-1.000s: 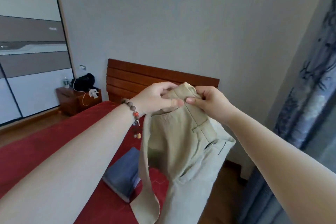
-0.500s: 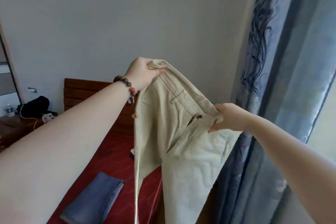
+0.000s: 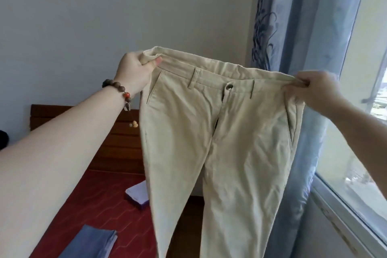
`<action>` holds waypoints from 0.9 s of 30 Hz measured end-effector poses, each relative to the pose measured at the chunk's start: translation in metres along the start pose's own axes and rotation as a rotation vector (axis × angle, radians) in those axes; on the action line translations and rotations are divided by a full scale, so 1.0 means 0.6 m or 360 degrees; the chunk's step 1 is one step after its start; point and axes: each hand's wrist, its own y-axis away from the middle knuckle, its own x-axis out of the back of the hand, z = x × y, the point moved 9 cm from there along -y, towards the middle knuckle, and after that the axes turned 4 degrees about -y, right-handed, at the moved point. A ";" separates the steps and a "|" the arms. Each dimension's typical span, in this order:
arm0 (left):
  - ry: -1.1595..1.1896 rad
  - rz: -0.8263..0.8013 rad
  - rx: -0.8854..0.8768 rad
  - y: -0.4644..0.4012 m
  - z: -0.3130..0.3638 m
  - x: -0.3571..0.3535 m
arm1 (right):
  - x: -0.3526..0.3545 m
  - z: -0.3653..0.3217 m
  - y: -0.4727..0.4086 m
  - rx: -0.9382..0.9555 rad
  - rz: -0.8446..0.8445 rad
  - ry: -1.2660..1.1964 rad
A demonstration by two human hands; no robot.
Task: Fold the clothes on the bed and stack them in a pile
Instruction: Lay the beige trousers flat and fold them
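A pair of beige trousers point(image 3: 219, 142) hangs in the air in front of me, front side facing me, waistband stretched wide. My left hand point(image 3: 136, 69), with a bead bracelet on the wrist, grips the left end of the waistband. My right hand point(image 3: 314, 88) pinches the right end. Both legs hang down past the bottom of the view. Below on the red bed point(image 3: 94, 211) lies a folded blue garment point(image 3: 94, 243), and a folded pale purple garment point(image 3: 138, 194) lies farther back, partly hidden by the trousers.
A wooden headboard point(image 3: 123, 144) stands behind the bed against a grey wall. Blue patterned curtains point(image 3: 293, 27) hang at the right beside a large window point(image 3: 366, 132). Wooden floor shows between the bed and the curtain.
My hands have moved apart along the waistband, spreading the trousers flat and wide. The view has swung right toward the window, and the nightstand has left the frame.
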 end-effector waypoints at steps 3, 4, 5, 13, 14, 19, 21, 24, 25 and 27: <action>0.0167 -0.0057 0.0163 0.027 -0.045 -0.038 | 0.029 0.023 0.019 -0.0111 0.0391 -0.0249; 0.0038 -0.0254 0.0222 0.043 -0.072 -0.072 | 0.002 0.040 0.029 -0.0168 0.0235 -0.0127; -0.0152 -0.0465 0.0255 0.062 -0.100 -0.107 | -0.029 0.060 0.042 -0.0219 0.0002 0.0011; 0.0889 -0.0682 0.0853 0.148 -0.180 -0.204 | -0.005 0.146 0.094 -0.0600 -0.0176 -0.1105; 0.0964 -0.0668 0.0997 0.162 -0.189 -0.217 | -0.013 0.156 0.105 -0.0682 -0.0204 -0.1128; 0.0187 -0.0414 0.1210 0.215 -0.181 -0.266 | -0.053 0.209 0.142 -0.1006 0.0158 -0.0370; 0.0191 -0.0378 0.1213 0.233 -0.153 -0.294 | -0.077 0.196 0.156 -0.1103 0.0224 -0.0398; 0.0375 -0.0373 0.1084 0.245 -0.102 -0.341 | -0.129 0.134 0.161 -0.1030 0.0149 -0.0684; 0.0421 -0.0375 0.1035 0.246 -0.086 -0.350 | -0.146 0.106 0.161 -0.0979 0.0092 -0.0749; 0.0467 -0.0390 0.0950 0.244 -0.060 -0.362 | -0.174 0.053 0.158 -0.0880 -0.0042 -0.0753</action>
